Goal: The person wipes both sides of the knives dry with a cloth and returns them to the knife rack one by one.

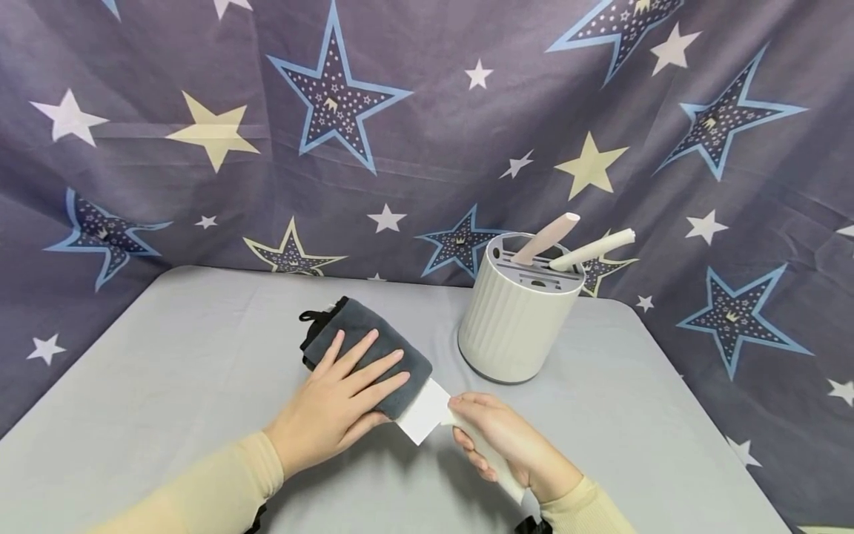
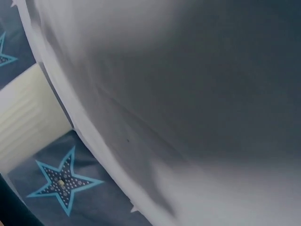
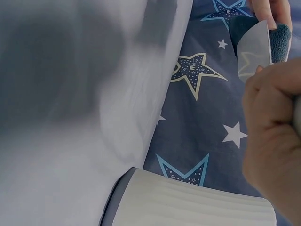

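Note:
My right hand (image 1: 503, 437) grips a kitchen knife by its cream handle (image 1: 508, 482). A broad pale piece of the blade (image 1: 424, 412) shows between that hand and a folded dark grey cloth (image 1: 363, 315); the rest is hidden in the cloth. Over the cloth lies my left hand (image 1: 340, 397), fingers spread on top and thumb below, pinching it around the blade. In the right wrist view, the blade (image 3: 254, 49) stands between the two sides of the cloth (image 3: 281, 40). The left wrist view catches neither the hand nor the knife.
A cream ribbed knife block (image 1: 517, 322) stands at the back right, beyond my right hand. A pink handle (image 1: 548, 237) and a cream handle (image 1: 597, 248) stick up from its slots. The grey-covered table (image 1: 167, 356) ends at a star-patterned curtain (image 1: 427, 96).

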A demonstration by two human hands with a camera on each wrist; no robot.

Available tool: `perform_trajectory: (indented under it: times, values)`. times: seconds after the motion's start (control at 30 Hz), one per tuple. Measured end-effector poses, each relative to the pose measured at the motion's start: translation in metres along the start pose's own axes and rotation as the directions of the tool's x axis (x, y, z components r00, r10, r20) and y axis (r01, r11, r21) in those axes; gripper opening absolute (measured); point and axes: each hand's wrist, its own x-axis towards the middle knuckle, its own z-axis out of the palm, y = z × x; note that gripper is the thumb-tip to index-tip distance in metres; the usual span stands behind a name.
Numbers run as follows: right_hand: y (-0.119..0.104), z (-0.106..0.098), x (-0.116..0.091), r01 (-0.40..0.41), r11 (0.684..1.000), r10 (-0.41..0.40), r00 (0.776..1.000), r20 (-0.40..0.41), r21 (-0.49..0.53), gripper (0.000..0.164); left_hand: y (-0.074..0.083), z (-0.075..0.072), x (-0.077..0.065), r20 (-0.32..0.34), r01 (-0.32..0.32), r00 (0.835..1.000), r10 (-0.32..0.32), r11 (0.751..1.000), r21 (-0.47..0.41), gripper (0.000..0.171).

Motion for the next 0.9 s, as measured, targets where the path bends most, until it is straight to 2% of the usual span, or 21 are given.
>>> perform_trajectory:
  times: [0.1,0.3,0.43,0.67,0.9]
  values:
    - [-0.001,0.000,0.001,0.001,1.000,-0.001,1.000,0.005,-0.004,0.026,0.005,0.001,0.001,-0.007,-0.012,1.000,0.012,1.000,0.004,0.055]
    - [-0.003,0.001,0.004,-0.001,1.000,0.002,1.000,-0.011,0.007,0.027,0.022,0.003,0.007,0.041,-0.058,0.997,0.059,0.998,-0.015,0.051]
    - [-0.004,0.001,0.005,-0.011,1.000,0.011,1.000,-0.029,0.021,0.026,0.028,0.006,0.010,0.015,-0.061,0.998,0.062,0.998,-0.019,0.049]
    - [-0.002,0.001,0.005,-0.014,0.999,0.014,1.000,-0.023,0.030,0.027,0.024,0.008,0.008,0.005,-0.083,0.997,0.083,0.997,0.002,0.047]
    - [-0.002,0.001,0.004,-0.001,1.000,0.001,1.000,-0.005,0.023,0.027,0.011,0.005,0.004,0.018,-0.094,0.995,0.094,0.995,0.019,0.048]
